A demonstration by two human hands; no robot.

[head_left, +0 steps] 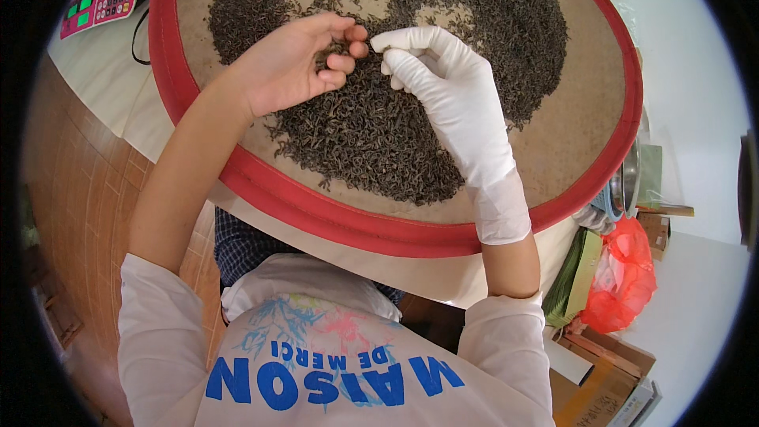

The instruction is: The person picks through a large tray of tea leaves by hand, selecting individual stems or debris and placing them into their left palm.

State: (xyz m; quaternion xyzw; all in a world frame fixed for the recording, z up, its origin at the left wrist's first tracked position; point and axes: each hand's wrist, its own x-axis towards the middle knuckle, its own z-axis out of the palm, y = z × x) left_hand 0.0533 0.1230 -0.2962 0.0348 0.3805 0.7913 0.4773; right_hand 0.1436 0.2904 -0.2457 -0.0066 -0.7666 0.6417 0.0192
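Observation:
A round tray (569,172) with a red fabric rim holds dark, twisted dried leaves, which look like tea (367,142), spread in connected heaps. My bare left hand (308,62) is above the leaves, palm turned up, its fingers curled around a small amount of them. Just to its right, my right hand (436,71) wears a white glove. Its thumb and index fingertip meet over the leaves; whether a small piece sits between them cannot be told. The two hands are close together but apart. A smaller leaf pile (246,15) lies beyond my left wrist.
A pink digital scale (101,0) with lit displays stands at the upper left, its black cable by the tray. Along the right side are a metal bowl (625,181), a red plastic bag (622,279), a green-sided package (572,279) and cardboard boxes (593,388).

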